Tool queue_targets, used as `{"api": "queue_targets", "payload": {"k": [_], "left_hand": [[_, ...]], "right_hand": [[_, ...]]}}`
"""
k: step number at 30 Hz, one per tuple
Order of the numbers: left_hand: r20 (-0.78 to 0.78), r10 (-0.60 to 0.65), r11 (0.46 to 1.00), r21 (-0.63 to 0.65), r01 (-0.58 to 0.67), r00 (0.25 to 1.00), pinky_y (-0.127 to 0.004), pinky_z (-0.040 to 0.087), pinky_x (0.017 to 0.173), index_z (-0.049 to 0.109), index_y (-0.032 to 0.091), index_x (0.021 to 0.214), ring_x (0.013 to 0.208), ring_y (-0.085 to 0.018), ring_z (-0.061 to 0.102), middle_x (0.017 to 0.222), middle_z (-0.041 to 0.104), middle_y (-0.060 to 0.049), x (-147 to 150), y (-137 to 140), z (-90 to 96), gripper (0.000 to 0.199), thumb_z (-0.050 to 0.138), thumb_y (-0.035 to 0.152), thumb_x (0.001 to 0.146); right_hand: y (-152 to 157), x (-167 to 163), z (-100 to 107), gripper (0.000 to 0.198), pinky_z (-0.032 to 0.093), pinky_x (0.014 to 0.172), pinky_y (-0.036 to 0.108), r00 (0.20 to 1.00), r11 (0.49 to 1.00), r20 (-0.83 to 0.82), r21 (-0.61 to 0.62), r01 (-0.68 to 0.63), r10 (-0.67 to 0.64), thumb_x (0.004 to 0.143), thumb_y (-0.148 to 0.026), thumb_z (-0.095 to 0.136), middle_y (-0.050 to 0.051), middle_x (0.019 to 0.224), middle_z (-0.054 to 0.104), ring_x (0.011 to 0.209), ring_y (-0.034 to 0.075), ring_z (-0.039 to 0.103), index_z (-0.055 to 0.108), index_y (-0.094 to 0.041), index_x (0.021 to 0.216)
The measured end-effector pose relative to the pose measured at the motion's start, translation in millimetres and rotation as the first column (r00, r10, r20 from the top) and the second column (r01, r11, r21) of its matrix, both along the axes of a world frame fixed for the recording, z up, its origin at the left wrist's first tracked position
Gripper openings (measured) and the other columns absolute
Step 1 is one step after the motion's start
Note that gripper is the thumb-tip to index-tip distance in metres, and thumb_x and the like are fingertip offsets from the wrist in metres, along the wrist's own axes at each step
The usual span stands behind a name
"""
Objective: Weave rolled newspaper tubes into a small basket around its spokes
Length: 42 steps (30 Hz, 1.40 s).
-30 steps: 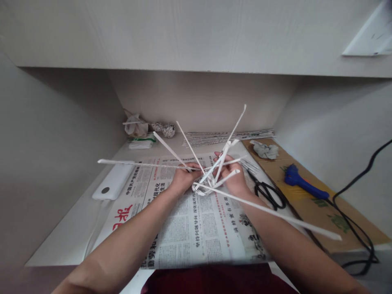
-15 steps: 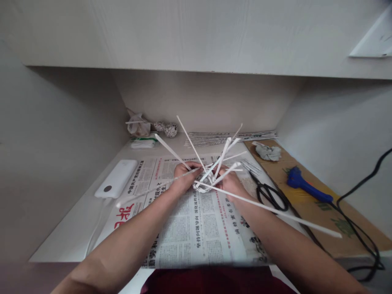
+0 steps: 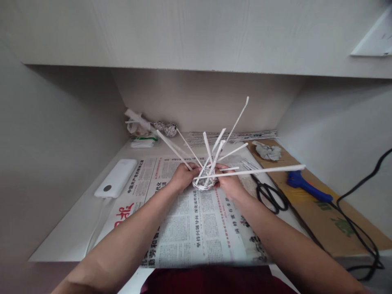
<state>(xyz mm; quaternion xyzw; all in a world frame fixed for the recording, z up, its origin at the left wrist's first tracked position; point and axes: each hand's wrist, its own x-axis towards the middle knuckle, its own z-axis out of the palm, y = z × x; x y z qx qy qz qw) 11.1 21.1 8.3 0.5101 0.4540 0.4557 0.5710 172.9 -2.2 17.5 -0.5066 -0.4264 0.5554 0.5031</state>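
Observation:
A small round basket woven from rolled paper (image 3: 203,184) is held over the newspaper (image 3: 183,228), with several white paper sticks (image 3: 251,171) fanning out of it. My left hand (image 3: 183,176) is closed on its left side, fingers partly hidden behind it. On the opposite side, my right hand (image 3: 228,181) grips the weave, its fingertips behind the sticks. One long stick reaches far to the right across my right hand. Another stands up toward the back wall.
Black scissors (image 3: 271,198) lie right of my right hand. A blue glue gun (image 3: 306,185) and crumpled paper (image 3: 267,151) rest on cardboard (image 3: 337,220). A bundle of paper sticks (image 3: 260,135) lies at the back. A white power bank (image 3: 116,178) sits at left.
The woven piece has turned in my hands. The long stick's free end has swung upward from the lower right, and other sticks point in new directions. Both hands remain on the weave.

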Motion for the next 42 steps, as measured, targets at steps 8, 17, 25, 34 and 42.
{"api": "queue_targets", "payload": {"k": [8, 17, 25, 34, 42], "left_hand": [[0.030, 0.062, 0.994, -0.087, -0.059, 0.998, -0.022, 0.040, 0.048, 0.070, 0.012, 0.069, 0.048, -0.012, 0.052, 0.052, 0.061, 0.000, 3.0, -1.0, -0.8, 0.035, 0.084, 0.041, 0.055], [0.049, 0.075, 0.996, -0.058, -0.072, 0.996, -0.029, 0.051, 0.058, 0.073, 0.011, 0.079, 0.060, -0.019, 0.065, 0.066, 0.072, -0.006, 2.6, 1.7, -8.0, 0.036, 0.083, 0.036, 0.055], [0.055, 0.083, 0.996, -0.035, -0.082, 0.995, -0.028, 0.049, 0.057, 0.068, 0.013, 0.074, 0.058, -0.018, 0.062, 0.061, 0.068, -0.003, 5.1, 0.7, -10.9, 0.031, 0.080, 0.035, 0.057], [0.015, 0.055, 0.998, 0.036, -0.055, 0.998, -0.026, 0.048, 0.058, 0.068, 0.013, 0.075, 0.059, -0.016, 0.060, 0.065, 0.068, -0.003, 7.0, -4.1, -2.2, 0.024, 0.078, 0.029, 0.060], [-0.146, 0.025, 0.998, 0.056, -0.017, 0.989, -0.028, 0.049, 0.060, 0.072, 0.014, 0.078, 0.064, -0.019, 0.064, 0.071, 0.071, -0.007, 1.7, -0.3, -6.6, 0.022, 0.075, 0.032, 0.066]], "right_hand": [[1.4, 2.4, -6.8, 0.025, 0.047, 0.045, 0.024, 0.998, 0.995, 0.006, 0.075, -0.060, 0.059, 0.065, -0.033, 0.068, 0.000, 0.068, 0.069, 0.052, 0.013, 0.057, 0.068, -0.019, 0.086], [1.3, 2.5, 1.4, 0.021, 0.051, 0.057, 0.026, 0.991, 0.982, 0.097, 0.156, -0.107, 0.093, 0.063, -0.032, 0.072, 0.002, 0.077, 0.073, 0.065, 0.016, 0.064, 0.070, -0.019, 0.080], [4.4, 2.1, -6.4, 0.032, 0.048, 0.046, 0.027, 1.000, 1.000, -0.007, -0.016, -0.027, 0.027, 0.057, -0.033, 0.078, 0.001, 0.067, 0.070, 0.055, 0.017, 0.061, 0.071, -0.018, 0.085], [6.0, 4.3, -8.4, 0.024, 0.046, 0.047, 0.026, 0.999, 0.997, 0.013, 0.065, -0.035, 0.034, 0.060, -0.034, 0.077, 0.000, 0.061, 0.067, 0.051, 0.015, 0.058, 0.069, -0.018, 0.077], [6.4, 4.0, -10.0, 0.022, 0.047, 0.053, 0.025, 0.999, 0.988, 0.009, 0.151, -0.033, 0.032, 0.061, -0.031, 0.077, 0.001, 0.068, 0.068, 0.056, 0.014, 0.059, 0.067, -0.018, 0.075]]}}
